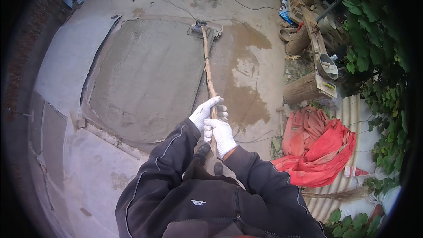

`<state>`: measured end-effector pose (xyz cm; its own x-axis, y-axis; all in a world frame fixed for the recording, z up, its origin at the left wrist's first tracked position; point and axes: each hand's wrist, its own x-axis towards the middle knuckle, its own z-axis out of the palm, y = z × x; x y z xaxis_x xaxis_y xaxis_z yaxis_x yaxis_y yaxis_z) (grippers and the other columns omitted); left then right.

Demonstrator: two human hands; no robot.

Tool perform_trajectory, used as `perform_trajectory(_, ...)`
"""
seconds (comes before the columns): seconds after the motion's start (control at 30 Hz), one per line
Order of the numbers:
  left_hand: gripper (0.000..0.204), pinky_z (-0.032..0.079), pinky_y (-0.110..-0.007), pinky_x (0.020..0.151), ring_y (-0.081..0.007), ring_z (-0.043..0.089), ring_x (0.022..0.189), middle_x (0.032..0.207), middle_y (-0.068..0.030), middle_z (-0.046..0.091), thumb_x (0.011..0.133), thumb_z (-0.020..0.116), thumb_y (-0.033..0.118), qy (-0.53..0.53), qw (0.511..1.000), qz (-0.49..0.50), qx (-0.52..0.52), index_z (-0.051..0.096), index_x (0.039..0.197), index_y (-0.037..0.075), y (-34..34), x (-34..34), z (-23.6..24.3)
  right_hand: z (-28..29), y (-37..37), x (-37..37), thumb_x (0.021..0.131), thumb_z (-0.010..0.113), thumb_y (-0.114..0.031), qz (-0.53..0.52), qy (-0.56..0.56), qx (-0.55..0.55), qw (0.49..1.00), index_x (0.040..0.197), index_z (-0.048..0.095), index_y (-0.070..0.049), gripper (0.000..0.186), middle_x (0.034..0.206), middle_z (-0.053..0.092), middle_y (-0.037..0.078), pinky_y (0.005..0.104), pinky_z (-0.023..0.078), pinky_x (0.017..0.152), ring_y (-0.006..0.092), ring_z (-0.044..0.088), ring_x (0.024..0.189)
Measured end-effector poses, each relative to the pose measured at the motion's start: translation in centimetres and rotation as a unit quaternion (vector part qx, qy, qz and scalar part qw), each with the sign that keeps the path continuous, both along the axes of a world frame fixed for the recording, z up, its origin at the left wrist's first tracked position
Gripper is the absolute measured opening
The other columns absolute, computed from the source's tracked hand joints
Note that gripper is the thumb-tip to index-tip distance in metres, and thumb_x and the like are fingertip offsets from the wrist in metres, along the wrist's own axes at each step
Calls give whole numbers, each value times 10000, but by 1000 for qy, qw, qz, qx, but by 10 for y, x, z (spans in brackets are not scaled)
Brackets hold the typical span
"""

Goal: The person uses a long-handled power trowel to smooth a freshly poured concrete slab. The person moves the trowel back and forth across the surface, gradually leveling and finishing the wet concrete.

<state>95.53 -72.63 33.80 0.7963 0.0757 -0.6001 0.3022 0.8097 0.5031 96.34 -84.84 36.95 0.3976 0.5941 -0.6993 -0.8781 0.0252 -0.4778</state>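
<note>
Both my hands wear white knit gloves and grip a long, rough wooden pole (208, 70). My left hand (203, 113) wraps round it higher up, and my right hand (221, 133) closes on it just below, nearer my body. The pole runs away from me to a flat metal plate (213, 31) with a motor-like unit (198, 27) on it. How the pole is fastened there is too small to make out. That plate lies at the far right corner of a smooth, grey slab of wet-looking concrete (145, 75).
Cables (176, 6) trail over the paved ground beyond the plate. Brown wet patches (253, 105) lie right of the slab. Crumpled red sheeting (315, 150) rests on corrugated panels (346, 123) at right. Logs (302, 88), a bucket (327, 66) and leafy vines (368, 39) line that side.
</note>
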Motion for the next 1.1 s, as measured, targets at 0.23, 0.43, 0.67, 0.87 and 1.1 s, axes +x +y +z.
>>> perform_trajectory(0.23,513,552,-337,757,-232,692,947,1196,-166,671,1096,532,402,-98,987,104,69,513,1427,9,-41,-62,29,29,-23,54,1001,590,-93,-37,21,109,993,944,534,-96,80,724,494,-18,269,358,470,89,450,529)
perform_trajectory(0.43,476,574,-427,870,-299,690,1012,1233,-187,658,1065,592,324,110,975,165,96,521,1421,15,-125,-268,-73,16,-48,74,1005,565,-88,-1,5,151,989,879,470,-117,161,686,440,-35,259,330,466,85,408,504)
perform_trajectory(0.67,509,574,-493,811,-374,699,939,1206,-268,695,1010,604,336,456,834,307,50,581,1383,-9,-330,-554,-167,-4,-58,65,1016,572,-104,5,35,158,987,905,505,-111,130,690,435,-59,250,345,475,56,413,512)
perform_trajectory(0.87,409,569,-463,728,-341,709,839,1072,-226,726,1011,594,303,597,730,333,-1,649,1299,19,-451,-669,-183,0,-68,53,1019,558,-102,-9,32,148,988,847,476,-146,196,690,432,-74,240,363,474,47,443,516)
perform_trajectory(1.1,388,563,-388,644,-262,694,764,998,-184,713,1015,609,249,475,818,308,97,615,1310,-3,-412,-602,-202,-11,-58,3,1029,557,-119,-2,46,93,995,831,462,-141,220,660,417,-45,259,344,462,81,384,488)
